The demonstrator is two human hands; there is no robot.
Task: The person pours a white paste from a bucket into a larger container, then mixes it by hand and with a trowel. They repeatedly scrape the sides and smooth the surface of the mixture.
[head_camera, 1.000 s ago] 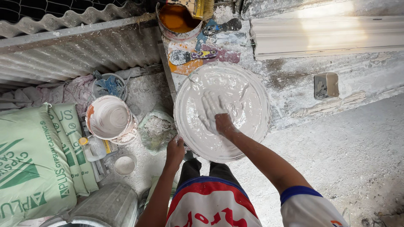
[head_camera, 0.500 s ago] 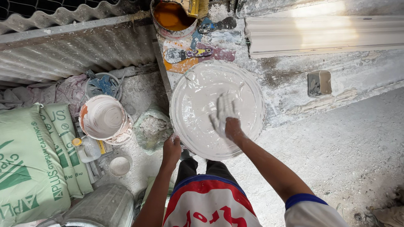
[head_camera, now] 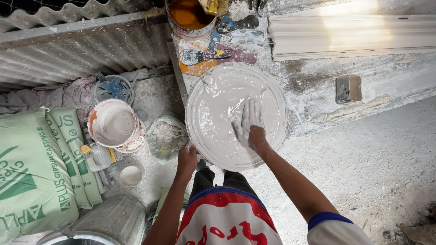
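right hand (head_camera: 249,129): flat in the wet white plaster, fingers (head_camera: 251,111) spread open and coated, palm down just right of the middle of the round white plaster-filled mould (head_camera: 236,115)
left hand (head_camera: 187,156): fingers curled closed on the mould's near-left rim, steadying it
mould place: on the grey plaster-crusted tabletop (head_camera: 313,86), in front of the person's knees
plaster state: covers almost the whole disc, glossy and wet, with swirl ridges and finger tracks; not yet smooth or level
done: mould looks filled and the mix spread edge to edge
left: judging by the ridges, surface evening remains; no sign of setting
nearby left: white plaster-smeared bucket (head_camera: 114,123), small white cup (head_camera: 131,175), green gypsum sacks (head_camera: 32,168) on the floor
nearby top: tin of orange-brown liquid (head_camera: 188,16), two putty knives (head_camera: 206,55), long white cornice strip (head_camera: 354,36)
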